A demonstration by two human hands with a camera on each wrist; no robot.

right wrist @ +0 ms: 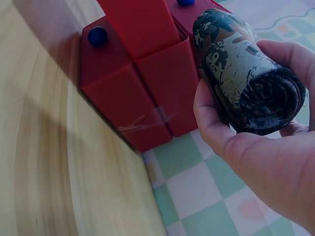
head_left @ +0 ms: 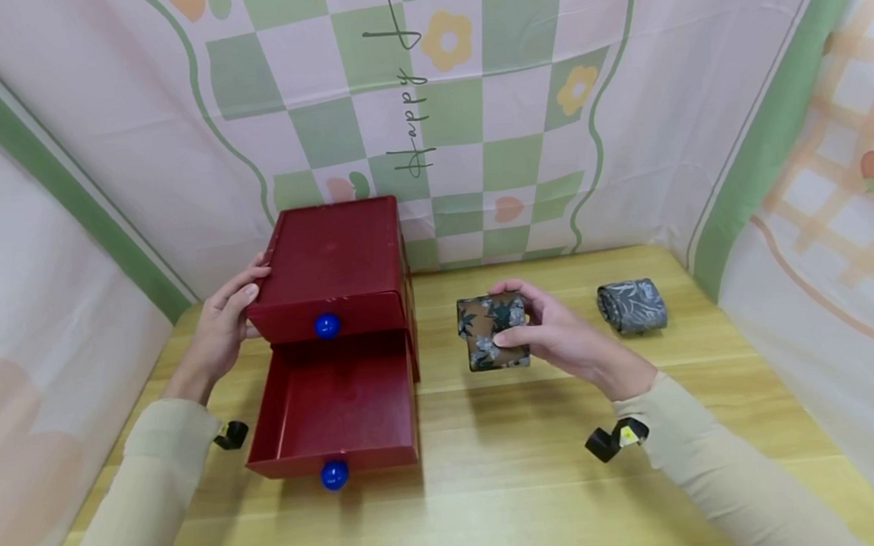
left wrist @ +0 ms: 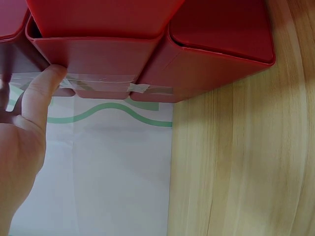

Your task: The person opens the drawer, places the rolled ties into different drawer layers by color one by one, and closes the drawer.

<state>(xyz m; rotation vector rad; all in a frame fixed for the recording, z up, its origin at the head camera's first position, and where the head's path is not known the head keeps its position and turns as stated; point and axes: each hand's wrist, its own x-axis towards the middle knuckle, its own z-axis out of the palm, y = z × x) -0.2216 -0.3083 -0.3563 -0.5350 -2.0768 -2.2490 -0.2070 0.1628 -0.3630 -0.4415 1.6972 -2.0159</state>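
A red cabinet (head_left: pixel 334 250) of stacked drawers with blue knobs stands on the table; its middle drawer (head_left: pixel 340 408) is pulled out and nothing lies inside. My left hand (head_left: pixel 222 324) rests against the cabinet's left side, its thumb (left wrist: pixel 42 96) extended along the wall in the left wrist view. To the cabinet's right, my right hand (head_left: pixel 553 333) holds a rolled-up cloth (head_left: pixel 491 328), brown with dark leaves and pale flowers, between thumb and fingers. The roll's spiral end faces the camera in the right wrist view. A grey leaf-patterned rolled cloth (head_left: pixel 633 306) lies right of this hand.
The wooden table (head_left: pixel 511 494) is bounded by a checkered fabric backdrop (head_left: pixel 443 131) behind and printed fabric walls on both sides. The open drawer juts out toward the front. Clear tape (left wrist: pixel 142 88) runs across the cabinet's side.
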